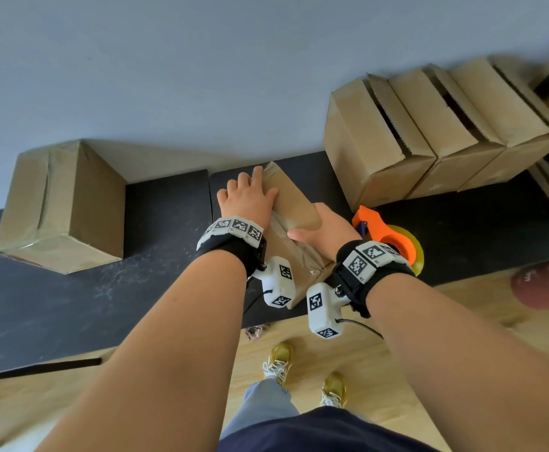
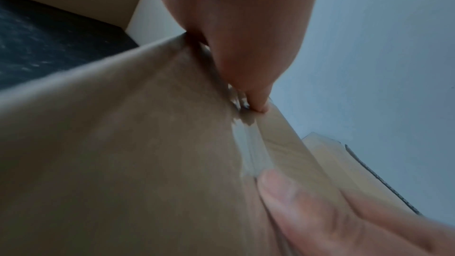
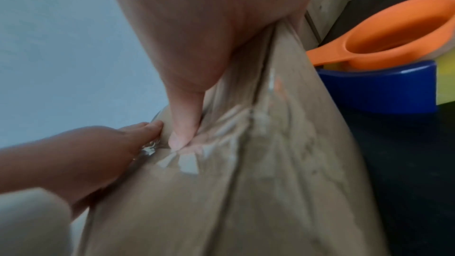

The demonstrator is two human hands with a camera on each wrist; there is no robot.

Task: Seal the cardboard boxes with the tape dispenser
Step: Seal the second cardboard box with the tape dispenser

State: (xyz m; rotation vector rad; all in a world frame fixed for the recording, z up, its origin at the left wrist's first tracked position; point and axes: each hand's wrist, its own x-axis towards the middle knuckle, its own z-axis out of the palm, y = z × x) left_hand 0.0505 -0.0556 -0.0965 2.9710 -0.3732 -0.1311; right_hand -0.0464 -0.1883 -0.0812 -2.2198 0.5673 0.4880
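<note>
Head view: my left hand (image 1: 248,199) lies flat, fingers straight, on the far end of the small brown cardboard box (image 1: 294,203) at mid-bench (image 1: 168,203). My right hand (image 1: 323,228) clasps its right edge, thumb on top. The orange tape dispenser (image 1: 385,236) sits idle just right.

Left wrist view: fingers (image 2: 261,92) press the clear tape (image 2: 251,151) at the seam.

Right wrist view: thumb (image 3: 183,129) bears on wrinkled tape. Best to rub firmly along the seam, flattening creases outward.
</note>
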